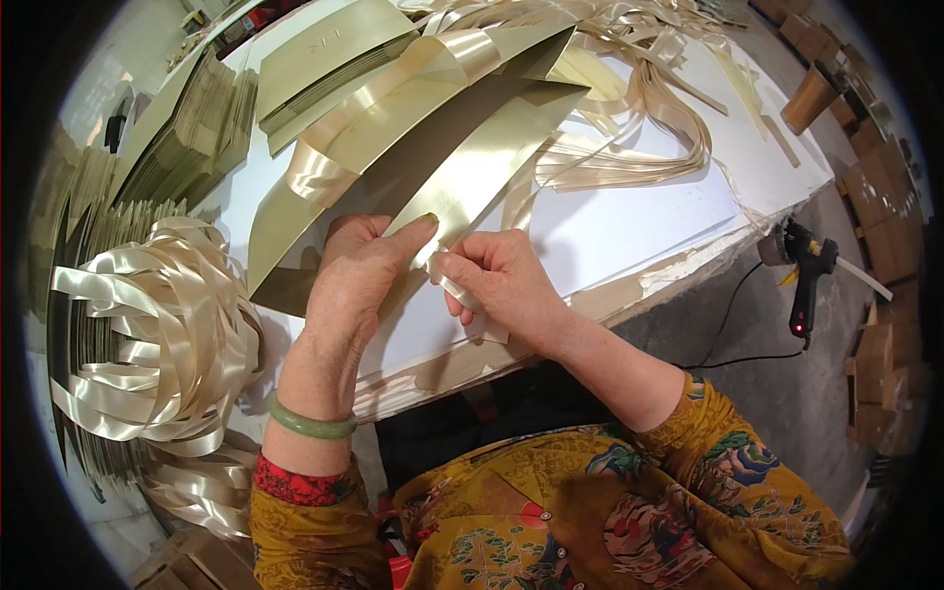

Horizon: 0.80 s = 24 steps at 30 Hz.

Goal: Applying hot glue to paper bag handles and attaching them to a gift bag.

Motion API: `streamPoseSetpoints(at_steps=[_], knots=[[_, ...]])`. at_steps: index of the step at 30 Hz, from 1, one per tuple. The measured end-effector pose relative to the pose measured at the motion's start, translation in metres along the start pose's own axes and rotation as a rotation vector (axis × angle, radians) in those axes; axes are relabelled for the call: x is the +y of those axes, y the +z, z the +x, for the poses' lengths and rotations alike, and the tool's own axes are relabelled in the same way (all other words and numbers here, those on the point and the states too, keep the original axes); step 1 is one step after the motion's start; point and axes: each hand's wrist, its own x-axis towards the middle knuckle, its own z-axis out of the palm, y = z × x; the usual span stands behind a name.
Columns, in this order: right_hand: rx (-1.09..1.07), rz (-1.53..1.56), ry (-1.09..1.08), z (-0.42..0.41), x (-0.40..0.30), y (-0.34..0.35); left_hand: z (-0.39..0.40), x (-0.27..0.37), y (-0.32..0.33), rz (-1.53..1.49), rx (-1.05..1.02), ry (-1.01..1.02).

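Note:
A gold paper bag [472, 173], open along its top, lies tilted on the table before me. Along its far panel runs a champagne satin ribbon [324, 166], looped as a handle. My left hand [361, 258] grips the near panel by its edge, thumb on the outer face and fingers inside the bag, where they are partly hidden. At the same panel, my right hand [498, 276] pinches a short end of satin ribbon [453, 284] between thumb and fingers. That ribbon touches the panel; how it is fixed there is hidden by the fingers.
Stacked gold bags [184, 133] stand at the left, beside a bundle of looped ribbon handles [169, 332]. Cut ribbons [627, 166] lie on the white table [634, 221]. A hot glue gun [804, 273] with a corded lead sits off the table's right edge. Cardboard boxes [885, 214] line the floor.

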Motion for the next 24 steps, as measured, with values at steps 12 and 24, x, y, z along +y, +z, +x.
streamPoseSetpoints(at_steps=[12, 24], knots=[[0.087, -0.025, 0.015, 0.001, 0.003, 0.003, -0.003, 0.007, -0.005, 0.371, 0.008, 0.04], [-0.012, -0.239, -0.06, 0.0, 0.003, -0.005, 0.009, -0.001, -0.012, 0.057, -0.036, -0.104]])
